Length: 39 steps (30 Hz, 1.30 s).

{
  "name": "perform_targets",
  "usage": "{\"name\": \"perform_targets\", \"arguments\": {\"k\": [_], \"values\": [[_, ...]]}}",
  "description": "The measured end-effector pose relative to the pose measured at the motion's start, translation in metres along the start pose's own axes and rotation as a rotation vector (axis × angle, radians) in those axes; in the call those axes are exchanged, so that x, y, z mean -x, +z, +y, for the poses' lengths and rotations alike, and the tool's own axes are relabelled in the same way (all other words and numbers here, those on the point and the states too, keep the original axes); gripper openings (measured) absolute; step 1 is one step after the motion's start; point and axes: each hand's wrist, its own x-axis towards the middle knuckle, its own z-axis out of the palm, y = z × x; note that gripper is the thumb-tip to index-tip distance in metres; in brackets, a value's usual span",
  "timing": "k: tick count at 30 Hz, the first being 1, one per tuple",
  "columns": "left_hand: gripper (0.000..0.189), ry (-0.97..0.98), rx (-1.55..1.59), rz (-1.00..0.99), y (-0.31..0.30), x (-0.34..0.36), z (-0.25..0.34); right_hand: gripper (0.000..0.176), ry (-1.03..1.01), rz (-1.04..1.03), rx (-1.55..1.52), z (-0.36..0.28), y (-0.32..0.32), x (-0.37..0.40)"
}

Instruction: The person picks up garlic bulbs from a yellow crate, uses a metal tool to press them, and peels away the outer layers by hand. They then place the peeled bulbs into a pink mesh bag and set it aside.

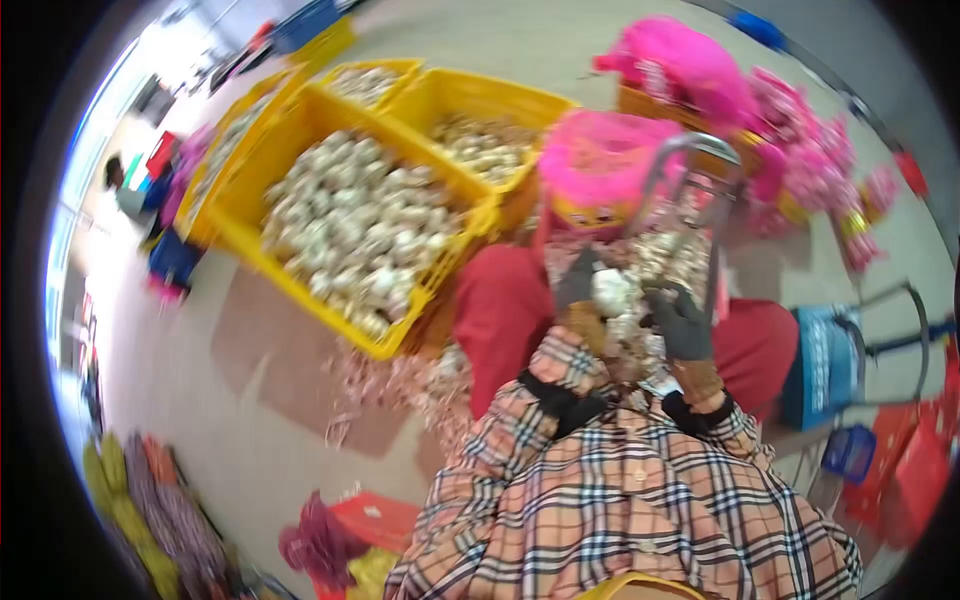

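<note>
My left hand (578, 290) and my right hand (682, 322), both in dark grey gloves, are close together over a heap of garlic bulbs (640, 275) held in front of me. A white garlic bulb (612, 292) sits between the two hands, and both gloves touch it. Just beyond the heap a pink net bag (600, 160) hangs on a metal frame (690, 160). My plaid sleeves fill the bottom of the view.
Yellow crates (250, 205) full of garlic stand to the left on the floor, more behind (480, 105). Pink net bags (800, 150) pile up at the right. Garlic skins (400, 385) litter the floor. A blue bucket (825, 365) stands right. A person (125, 190) sits far left.
</note>
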Motion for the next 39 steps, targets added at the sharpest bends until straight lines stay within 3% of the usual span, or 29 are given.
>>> {"name": "perform_targets", "arguments": {"k": [4,6,7,9,11,12,13,15,16,17,19,20,22,23,25,26,27,28,29,30,31,32,33,34,35,36,37,38,39], "values": [[0.032,-0.113,0.017,0.033,-0.023,-0.031,-0.025,0.043,-0.047,-0.099,0.021,-0.002,0.004,-0.005],[0.036,-0.043,-0.495,0.183,-0.058,-0.070,-0.053,0.045,0.027,-0.087,-0.075,0.001,0.005,-0.011],[0.035,-0.001,-0.196,0.172,-0.005,-0.027,-0.031,0.046,0.103,-0.086,-0.114,-0.001,0.005,-0.012],[0.034,0.207,-0.435,0.104,0.000,-0.022,-0.022,0.041,0.144,-0.121,-0.185,-0.009,0.001,-0.014],[0.033,0.327,-0.938,0.092,0.028,-0.010,-0.002,0.035,0.233,-0.204,-0.333,-0.014,-0.009,-0.013],[0.040,0.183,-1.036,0.091,0.018,-0.020,0.004,0.031,0.229,-0.147,-0.271,-0.019,-0.010,-0.013],[0.040,0.199,-1.039,0.090,0.019,-0.014,0.012,0.031,0.217,-0.156,-0.274,-0.018,-0.011,-0.014],[0.053,0.919,-1.954,0.047,0.022,0.004,0.024,0.032,0.074,0.056,-0.166,-0.011,-0.017,-0.020],[0.081,0.664,-2.062,-0.021,0.029,0.017,0.027,0.033,0.050,0.068,-0.116,-0.001,-0.022,-0.023],[0.081,0.664,-2.065,-0.015,0.039,0.031,0.029,0.033,0.051,0.064,-0.118,0.000,-0.024,-0.022],[0.071,0.445,-1.881,-0.477,0.054,0.050,0.028,0.034,0.040,0.081,0.041,0.003,-0.021,-0.020],[0.071,0.444,-1.886,-0.466,0.047,0.047,0.022,0.034,0.085,0.071,-0.012,0.007,-0.017,-0.017],[0.062,0.289,-1.375,-0.469,0.029,0.036,0.012,0.032,0.218,0.054,-0.060,0.005,-0.012,-0.017],[0.062,0.296,-1.376,-0.461,0.037,0.035,0.019,0.031,0.253,0.036,-0.078,-0.002,-0.011,-0.019],[0.056,0.158,-1.204,-0.337,0.060,0.030,0.039,0.029,0.080,-0.005,-0.130,0.010,-0.020,-0.024],[0.058,0.397,-1.328,-0.270,0.063,0.017,0.046,0.027,-0.023,-0.070,-0.238,0.004,-0.027,-0.023],[0.056,0.600,-1.148,-0.256,0.051,-0.019,0.043,0.028,-0.279,-0.005,-0.016,-0.009,-0.027,-0.022],[0.054,0.642,-0.999,-0.149,0.087,-0.025,0.063,0.029,-0.248,0.075,0.086,-0.011,-0.034,-0.022],[0.055,0.761,-0.985,-0.062,0.097,-0.056,0.072,0.029,-0.127,0.033,-0.104,-0.006,-0.043,-0.025],[0.055,0.882,-0.973,0.019,0.102,-0.090,0.079,0.033,-0.198,0.037,-0.155,-0.020,-0.040,-0.023],[0.054,0.921,-0.929,-0.068,0.102,-0.117,0.087,0.040,-0.081,-0.212,-0.632,0.003,-0.064,-0.038],[0.049,1.044,-1.315,0.071,0.088,-0.166,0.084,0.044,-0.218,-0.234,-0.451,0.006,-0.073,-0.039],[0.046,0.670,-1.562,-0.016,0.095,-0.154,0.101,0.044,-0.209,-0.262,-0.465,0.010,-0.078,-0.039],[0.049,0.491,-2.004,0.092,0.106,-0.144,0.110,0.041,-0.301,-0.086,-0.214,0.015,-0.085,-0.038],[0.049,0.487,-2.010,0.117,0.096,-0.143,0.122,0.038,-0.393,0.091,0.039,0.020,-0.095,-0.039],[0.041,0.752,-1.785,0.133,0.082,-0.145,0.136,0.038,-0.388,0.074,0.030,0.025,-0.115,-0.040],[0.033,0.991,-1.548,0.139,0.065,-0.144,0.151,0.038,-0.304,0.060,-0.344,0.029,-0.137,-0.039],[0.046,1.067,-1.727,0.136,0.040,-0.140,0.181,0.038,-0.207,0.053,-0.712,0.028,-0.149,-0.038],[0.059,1.136,-1.905,0.126,0.016,-0.128,0.217,0.038,-0.192,0.054,-0.714,0.014,-0.141,-0.040]]}}
